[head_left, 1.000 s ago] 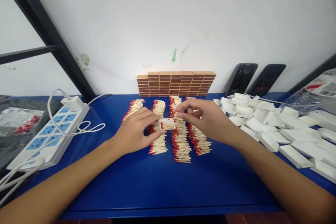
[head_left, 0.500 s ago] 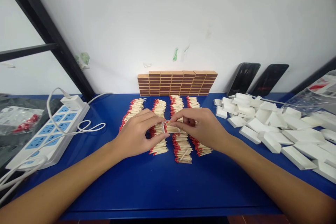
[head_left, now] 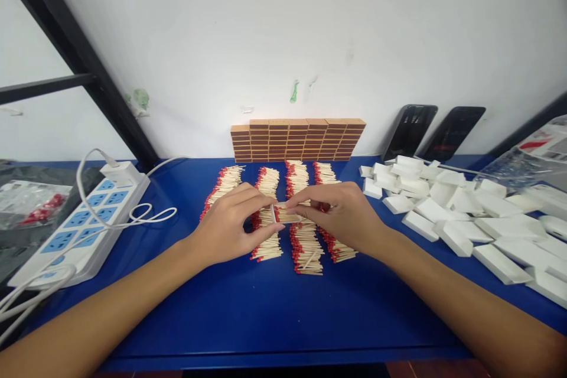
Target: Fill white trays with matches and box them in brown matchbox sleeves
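Observation:
My left hand [head_left: 237,221] pinches the left end of a small white matchbox tray [head_left: 287,220] between thumb and fingers. Red-headed matches [head_left: 282,212] lie inside it, heads to the left. Over the tray's right part, my right hand [head_left: 339,209] has thumb and forefinger closed on the matches; its fingertips cover part of them. Below and around both hands, four long piles of loose matches [head_left: 307,251] lie side by side on the blue table [head_left: 283,313], partly hidden by the hands.
Closed matchboxes [head_left: 296,140] stand stacked against the wall. Many white trays [head_left: 456,212] lie heaped at the right, with two black phones [head_left: 410,130] leaning behind them. At the left are a power strip [head_left: 88,224] with white cables and a plastic bag [head_left: 33,204].
More matches now show inside the tray, and their red heads are easier to see. Both hands keep nearly the same place; the view has shifted slightly.

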A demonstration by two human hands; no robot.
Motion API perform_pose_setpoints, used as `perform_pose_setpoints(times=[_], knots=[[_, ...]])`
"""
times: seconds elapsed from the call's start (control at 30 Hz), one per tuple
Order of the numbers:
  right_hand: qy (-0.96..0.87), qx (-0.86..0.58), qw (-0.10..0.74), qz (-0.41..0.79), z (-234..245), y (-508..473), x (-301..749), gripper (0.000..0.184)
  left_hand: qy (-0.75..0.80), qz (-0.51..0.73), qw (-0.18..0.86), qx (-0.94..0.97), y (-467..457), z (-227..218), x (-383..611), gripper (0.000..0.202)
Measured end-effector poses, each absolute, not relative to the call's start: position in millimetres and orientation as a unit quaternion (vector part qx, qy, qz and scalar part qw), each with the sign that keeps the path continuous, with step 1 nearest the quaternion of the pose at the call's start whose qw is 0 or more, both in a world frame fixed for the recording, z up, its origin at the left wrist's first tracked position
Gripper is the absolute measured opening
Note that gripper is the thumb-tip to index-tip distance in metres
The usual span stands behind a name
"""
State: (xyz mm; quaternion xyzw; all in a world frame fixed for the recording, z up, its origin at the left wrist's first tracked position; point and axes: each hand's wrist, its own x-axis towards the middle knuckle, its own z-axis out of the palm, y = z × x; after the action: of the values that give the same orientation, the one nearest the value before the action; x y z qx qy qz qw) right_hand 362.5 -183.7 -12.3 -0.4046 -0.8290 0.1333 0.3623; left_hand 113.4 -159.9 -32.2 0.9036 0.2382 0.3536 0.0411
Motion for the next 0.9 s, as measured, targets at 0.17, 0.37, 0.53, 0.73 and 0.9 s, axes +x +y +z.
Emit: perform_pose_setpoints(times=[0.17,0.37,0.53,0.73,0.9], knots=[[-0.829,-0.434,0.324,0.139,0.3,-177.1,376.1,0.012,0.259,0.347,0.011,0.902,-151.5,-32.1,108.8,0.032],[-0.863,-0.417,0.200,0.205,4.4,-171.7,387.7,0.013,0.266,0.350,-0.022,0.898,-143.4,-31.9,103.1,0.031],[-0.860,-0.431,0.141,0.232,1.9,-171.6,387.1,0.008,0.262,0.345,-0.026,0.901,-144.2,-32.0,104.2,0.031],[-0.847,-0.473,0.100,0.221,-0.8,-173.4,387.3,0.009,0.258,0.343,-0.027,0.903,-145.3,-31.0,104.8,0.031],[-0.863,-0.452,0.098,0.203,-4.0,-174.7,388.7,0.016,0.262,0.339,-0.025,0.903,-145.2,-30.1,105.1,0.030]])
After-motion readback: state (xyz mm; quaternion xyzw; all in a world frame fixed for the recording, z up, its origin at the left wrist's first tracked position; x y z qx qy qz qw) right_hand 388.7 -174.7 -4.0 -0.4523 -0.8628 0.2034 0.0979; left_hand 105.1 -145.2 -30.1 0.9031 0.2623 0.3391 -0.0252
